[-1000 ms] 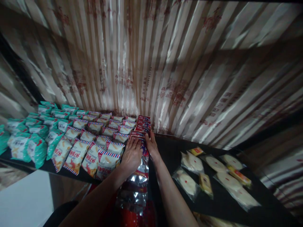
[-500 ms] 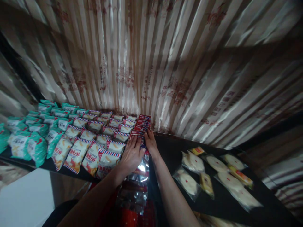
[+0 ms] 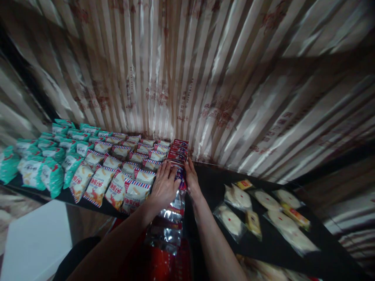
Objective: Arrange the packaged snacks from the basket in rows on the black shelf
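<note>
A strip of red and silver snack packets (image 3: 175, 207) runs from my lap up onto the dark table (image 3: 211, 187), ending in a row of red packets (image 3: 178, 150) by the curtain. My left hand (image 3: 164, 187) lies flat, fingers spread, on the strip's left side. My right hand (image 3: 191, 179) rests along its right edge, fingers extended against the packets. Neither hand lifts anything.
Rows of red-white-blue snack bags (image 3: 117, 183) lie left of my hands, with teal bags (image 3: 43, 171) farther left. Clear-wrapped round pastries (image 3: 234, 222) and small yellow packets (image 3: 253, 222) lie at the right. A striped curtain (image 3: 187, 78) hangs behind the table.
Both hands have stayed pressed on the packet strip, sliding slightly toward the curtain. The view has shifted a little to the left and down.
</note>
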A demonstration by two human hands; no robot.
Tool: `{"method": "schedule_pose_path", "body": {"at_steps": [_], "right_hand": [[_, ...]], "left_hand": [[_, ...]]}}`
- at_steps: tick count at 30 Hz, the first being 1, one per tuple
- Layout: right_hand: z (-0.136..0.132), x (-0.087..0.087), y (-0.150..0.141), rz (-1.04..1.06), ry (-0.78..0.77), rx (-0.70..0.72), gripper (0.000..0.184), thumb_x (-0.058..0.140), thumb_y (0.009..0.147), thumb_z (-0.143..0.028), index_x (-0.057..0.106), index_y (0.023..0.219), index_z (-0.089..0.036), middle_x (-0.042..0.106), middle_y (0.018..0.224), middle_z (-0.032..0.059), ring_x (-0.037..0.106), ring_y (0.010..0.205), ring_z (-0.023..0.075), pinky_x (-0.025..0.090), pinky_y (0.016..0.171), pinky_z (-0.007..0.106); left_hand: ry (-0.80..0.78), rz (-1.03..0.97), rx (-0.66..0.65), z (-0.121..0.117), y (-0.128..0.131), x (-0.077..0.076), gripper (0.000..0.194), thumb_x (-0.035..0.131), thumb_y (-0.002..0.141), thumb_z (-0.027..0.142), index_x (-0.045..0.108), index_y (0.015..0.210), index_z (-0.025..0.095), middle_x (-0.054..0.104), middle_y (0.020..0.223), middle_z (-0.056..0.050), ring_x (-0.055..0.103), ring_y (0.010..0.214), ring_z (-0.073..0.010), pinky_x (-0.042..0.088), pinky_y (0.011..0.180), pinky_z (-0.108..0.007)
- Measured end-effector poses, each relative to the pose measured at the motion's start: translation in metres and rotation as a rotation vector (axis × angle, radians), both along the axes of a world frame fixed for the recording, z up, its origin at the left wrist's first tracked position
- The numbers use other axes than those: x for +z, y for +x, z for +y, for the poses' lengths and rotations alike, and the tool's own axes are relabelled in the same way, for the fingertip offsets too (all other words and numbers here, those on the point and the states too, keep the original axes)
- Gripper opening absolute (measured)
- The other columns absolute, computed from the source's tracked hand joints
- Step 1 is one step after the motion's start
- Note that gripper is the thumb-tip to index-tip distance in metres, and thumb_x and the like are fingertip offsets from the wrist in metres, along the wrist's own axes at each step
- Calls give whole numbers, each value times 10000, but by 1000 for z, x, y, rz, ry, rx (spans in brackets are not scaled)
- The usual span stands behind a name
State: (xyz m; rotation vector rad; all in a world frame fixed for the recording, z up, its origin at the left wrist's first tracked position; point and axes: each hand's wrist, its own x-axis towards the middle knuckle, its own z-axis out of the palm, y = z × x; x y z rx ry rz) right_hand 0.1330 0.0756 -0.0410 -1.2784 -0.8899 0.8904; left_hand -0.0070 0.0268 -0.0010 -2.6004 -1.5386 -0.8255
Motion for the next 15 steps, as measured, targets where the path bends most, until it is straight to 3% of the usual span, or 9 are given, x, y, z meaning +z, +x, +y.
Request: {"method": "schedule_pose_path", "body": {"at_steps": [6, 10, 15], "right_hand": [[-10, -2, -1, 63, -49, -44, 618, 542, 769, -537, 465, 1321, -271, 530, 1324, 5, 470, 1233, 193, 376, 1017, 326], [-14, -3, -3, 89, -72, -74, 592, 539, 769, -523, 475, 1307, -286, 590, 1253, -1, 523, 1177, 195, 411, 985, 345], [-27, 6, -8, 160, -84, -97, 672, 538, 760, -550, 436, 1338, -221, 538, 1315, 48, 530, 1168, 204, 435, 959, 329]], "left_hand": [[8, 3, -17, -9, -3, 4, 445, 371, 919, 334, 457, 1287, 99, 377, 1428, -161, 193, 1382, -292, 237, 1104, -511], [18, -14, -27, -14, -4, 0, 439, 385, 914, 346, 472, 1273, 110, 378, 1424, -168, 191, 1382, -300, 242, 1100, -518], [11, -43, -26, -22, -8, -6, 436, 402, 908, 339, 453, 1287, 129, 345, 1444, -162, 164, 1388, -304, 249, 1092, -532]]}}
